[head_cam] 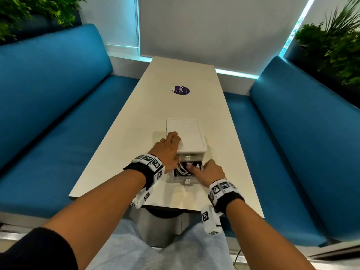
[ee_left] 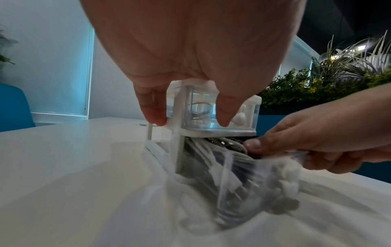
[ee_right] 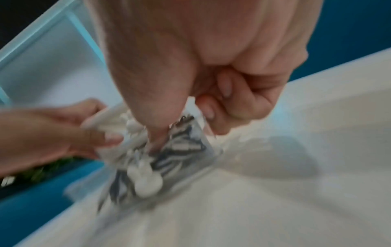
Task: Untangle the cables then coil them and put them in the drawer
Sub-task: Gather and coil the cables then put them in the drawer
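Observation:
A small white drawer unit stands on the table. Its lower clear drawer is pulled out towards me and holds a bundle of white and dark cables. My left hand grips the unit's near left corner, fingers on the side and thumb on the front. My right hand is at the drawer's right side: its thumb presses down on the cables and its other fingers curl outside the drawer wall. The upper drawer is closed, with a coil visible inside.
A round purple sticker lies farther up the table. Blue benches run along the left and right. Plants stand behind the benches. The right wrist view is blurred.

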{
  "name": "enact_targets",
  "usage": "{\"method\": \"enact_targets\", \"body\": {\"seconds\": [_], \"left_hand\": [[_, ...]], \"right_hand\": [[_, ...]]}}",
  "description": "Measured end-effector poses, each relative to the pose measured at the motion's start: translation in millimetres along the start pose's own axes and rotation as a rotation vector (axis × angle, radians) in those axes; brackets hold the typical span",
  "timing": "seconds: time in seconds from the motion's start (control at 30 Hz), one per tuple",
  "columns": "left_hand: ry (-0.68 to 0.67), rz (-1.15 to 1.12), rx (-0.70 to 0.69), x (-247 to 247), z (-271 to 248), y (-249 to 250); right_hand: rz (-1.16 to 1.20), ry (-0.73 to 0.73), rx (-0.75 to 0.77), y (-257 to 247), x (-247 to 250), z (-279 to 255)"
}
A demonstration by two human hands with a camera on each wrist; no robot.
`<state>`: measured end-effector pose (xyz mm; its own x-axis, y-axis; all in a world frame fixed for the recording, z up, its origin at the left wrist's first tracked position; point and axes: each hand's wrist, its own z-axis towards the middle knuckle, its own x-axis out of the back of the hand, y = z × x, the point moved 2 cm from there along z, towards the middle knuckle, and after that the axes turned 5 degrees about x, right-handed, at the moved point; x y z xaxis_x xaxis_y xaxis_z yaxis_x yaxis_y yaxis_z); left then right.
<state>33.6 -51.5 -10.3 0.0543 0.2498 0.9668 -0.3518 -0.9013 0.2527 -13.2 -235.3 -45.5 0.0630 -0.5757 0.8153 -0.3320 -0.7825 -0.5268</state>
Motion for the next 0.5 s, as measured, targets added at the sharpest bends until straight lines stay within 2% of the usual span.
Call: {"method": "enact_targets", "body": {"seconds": [0.03, 0.1, 0.2, 0.3, 0.33, 0.4, 0.5], "left_hand": [[-0.002, 0.011, -0.007, -0.4, 1.0, -0.5], [0.002, 0.028, -0.013, -1.6, 3.1, -1.9], [0.006, 0.012, -0.013, -3.7, 5.8, -5.0], [0.000, -0.030, -0.026, -4.5, 8.9, -6.5], [-0.001, -0.038, -0.029, -4.6, 9.4, -6.6], [-0.008, -0.053, -0.032, -4.8, 10.1, -6.8], [-0.019, -0.075, -0.038, -4.6, 10.2, -7.3]], "right_hand": [[0.020, 0.054, 0.016, -3.8, -3.8, 0.4], [0.127, 0.057, 0.044, -7.8, -10.2, 1.0], [0.379, -0.079, 0.052, -1.7, -8.2, 3.6], [0.789, -0.197, -0.066, 8.7, 0.0, 2.4], [0.824, -0.202, -0.071, 11.5, 2.1, 3.0], [0.739, -0.172, -0.029, 13.5, 4.2, 5.4], [0.448, -0.046, 0.035, 7.6, 5.1, 5.0]]}}
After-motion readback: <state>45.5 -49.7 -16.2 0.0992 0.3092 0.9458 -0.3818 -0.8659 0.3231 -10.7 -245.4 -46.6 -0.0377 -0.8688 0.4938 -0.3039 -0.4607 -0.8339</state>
